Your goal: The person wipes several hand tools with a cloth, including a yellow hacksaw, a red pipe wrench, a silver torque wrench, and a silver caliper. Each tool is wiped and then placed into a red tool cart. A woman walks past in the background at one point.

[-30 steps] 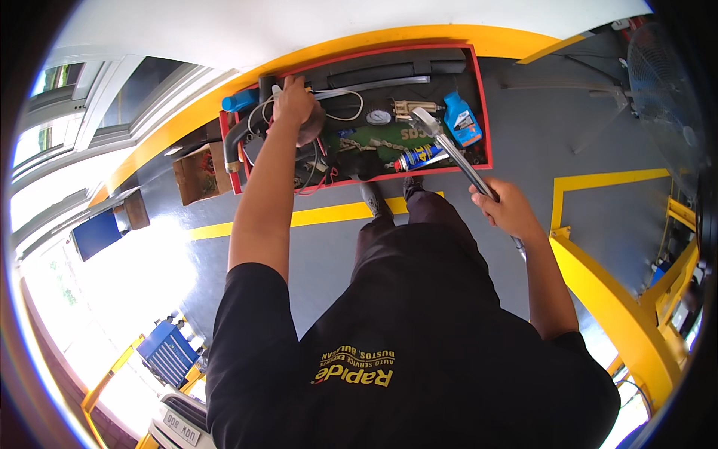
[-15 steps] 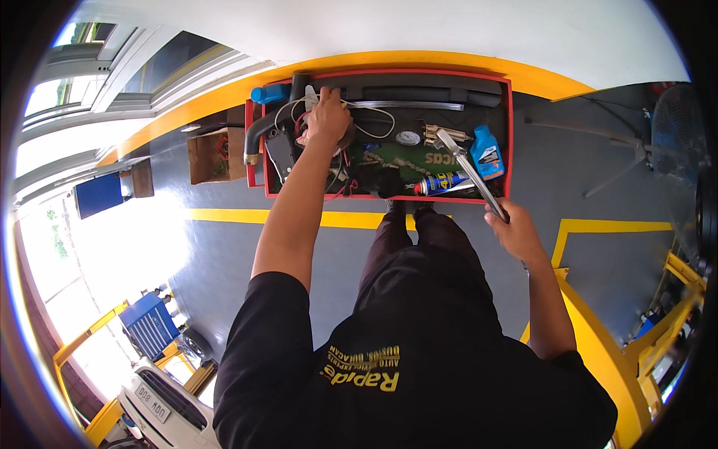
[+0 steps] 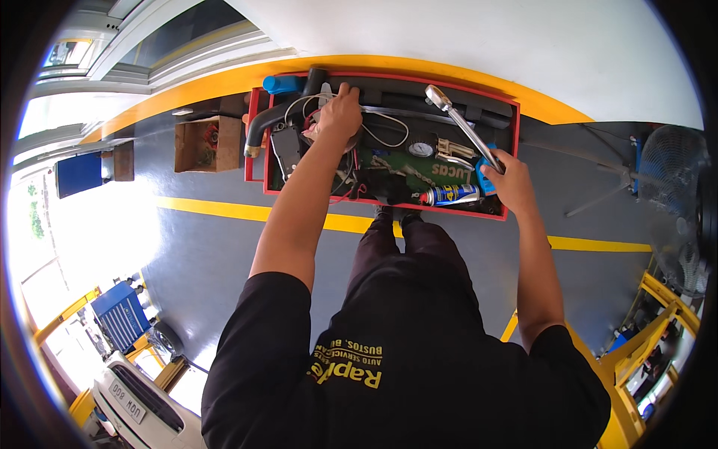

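Note:
A chrome ratchet wrench (image 3: 465, 129) is gripped by the handle end in my right hand (image 3: 510, 182). Its head points up and left over the right part of a red-rimmed tool tray (image 3: 381, 202). My left hand (image 3: 340, 117) reaches into the tray's left half, fingers curled down among a white cable (image 3: 393, 141) and tools; what they hold, if anything, is hidden. Near it lie a black pipe with a bent end (image 3: 263, 126) and a dark grey box (image 3: 286, 146). A blue and yellow spray can (image 3: 452, 195) and a round gauge (image 3: 421, 149) lie farther right.
A white wall with a yellow base (image 3: 553, 105) rises behind the tray. An open cardboard box (image 3: 207, 146) sits left of it. At the right stands a large fan (image 3: 677, 176). Yellow lines (image 3: 217, 208) mark the grey floor; a white vehicle (image 3: 149, 396) is at lower left.
My right hand has moved up and away from me, bringing the ratchet wrench farther over the tray. My left hand stays in the tray's left half. The whole view has tilted slightly.

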A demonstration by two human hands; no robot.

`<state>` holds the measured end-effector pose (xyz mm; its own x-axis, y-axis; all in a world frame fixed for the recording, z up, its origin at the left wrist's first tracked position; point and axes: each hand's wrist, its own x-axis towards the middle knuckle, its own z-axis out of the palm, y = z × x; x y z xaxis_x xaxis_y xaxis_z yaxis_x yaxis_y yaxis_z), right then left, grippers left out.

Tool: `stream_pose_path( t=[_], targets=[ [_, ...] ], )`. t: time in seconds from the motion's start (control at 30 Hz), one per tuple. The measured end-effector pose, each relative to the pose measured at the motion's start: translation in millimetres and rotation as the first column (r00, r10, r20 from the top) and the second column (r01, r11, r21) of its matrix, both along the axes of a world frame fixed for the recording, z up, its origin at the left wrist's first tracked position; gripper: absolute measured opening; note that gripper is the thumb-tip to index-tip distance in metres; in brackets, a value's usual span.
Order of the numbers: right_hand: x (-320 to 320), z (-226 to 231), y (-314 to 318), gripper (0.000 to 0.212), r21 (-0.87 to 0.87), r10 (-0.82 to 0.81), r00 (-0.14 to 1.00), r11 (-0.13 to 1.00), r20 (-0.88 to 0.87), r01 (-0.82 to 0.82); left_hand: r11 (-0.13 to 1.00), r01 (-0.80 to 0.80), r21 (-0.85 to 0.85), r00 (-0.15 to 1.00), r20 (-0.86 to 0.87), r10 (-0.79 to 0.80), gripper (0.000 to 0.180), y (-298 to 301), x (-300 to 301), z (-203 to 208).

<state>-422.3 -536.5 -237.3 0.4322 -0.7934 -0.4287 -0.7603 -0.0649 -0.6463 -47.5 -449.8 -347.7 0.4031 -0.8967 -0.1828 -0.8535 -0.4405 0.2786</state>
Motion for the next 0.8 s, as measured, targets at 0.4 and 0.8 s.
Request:
stream_pose_path(
  t=[0.4,0.8],
  targets=[
    [-2.1,-24.4,7.1,0.038,-0.065,0.016,0.994,0.998,-0.108,-0.023,0.999,-0.043,-0.018,0.999,0.011,0.043,0.033,15.1,-17.9,-7.4],
    [68.1,-54.6,-66.4,0.037,-0.141,0.346,0.896,0.908,-0.279,-0.394,0.998,0.049,-0.025,0.996,-0.069,-0.051,0.042,25.5,-0.8,3.9]
  ],
)
